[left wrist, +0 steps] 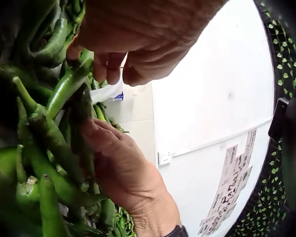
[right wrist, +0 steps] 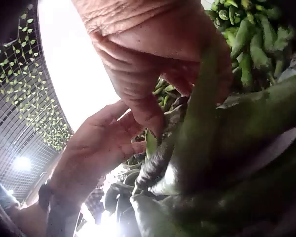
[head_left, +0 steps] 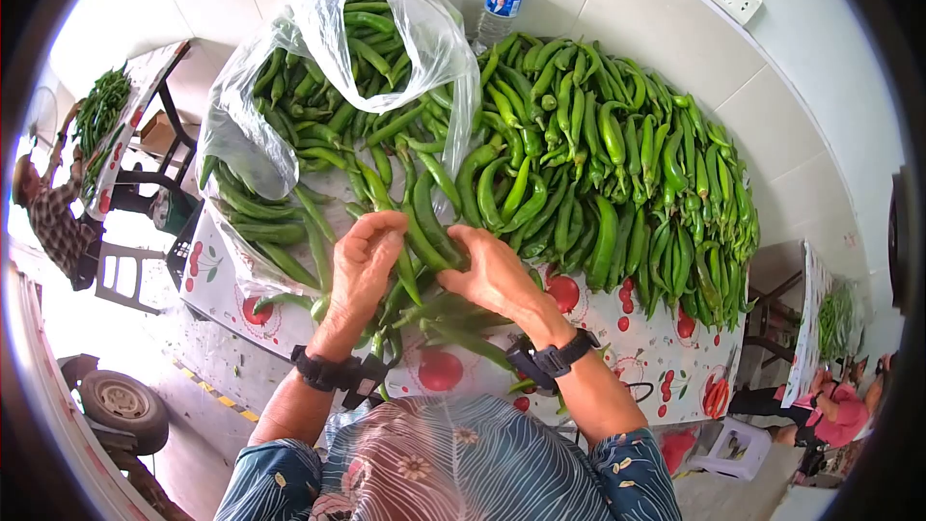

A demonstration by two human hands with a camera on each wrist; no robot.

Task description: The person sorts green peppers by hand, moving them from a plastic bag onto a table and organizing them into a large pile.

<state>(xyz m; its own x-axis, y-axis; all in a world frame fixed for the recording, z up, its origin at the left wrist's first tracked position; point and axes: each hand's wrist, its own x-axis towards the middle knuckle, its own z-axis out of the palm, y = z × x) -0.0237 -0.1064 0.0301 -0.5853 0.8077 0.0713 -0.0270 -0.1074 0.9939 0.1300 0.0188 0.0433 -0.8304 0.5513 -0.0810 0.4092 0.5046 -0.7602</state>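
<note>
My left hand [head_left: 367, 260] is at the front of the pepper pile with its fingers curled, pinching a long green pepper [left wrist: 69, 86] by one end. Just beside it, my right hand [head_left: 497, 275] grips long green peppers [head_left: 429, 222] between thumb and fingers. In the left wrist view, the right hand [left wrist: 130, 168] reaches in from below, its fingertips partly hidden by peppers. A pepper close to the camera covers some of the right fingers in the right wrist view. Loose peppers [head_left: 463, 333] lie beneath both hands on the cherry-patterned tablecloth [head_left: 632, 367].
An opened clear plastic bag [head_left: 328, 19] full of green peppers stands behind my left hand. Rows of stacked peppers [head_left: 617, 145] fill the right side of the table. A water bottle [head_left: 501, 5] stands by the tiled wall. Other people work at tables on both sides.
</note>
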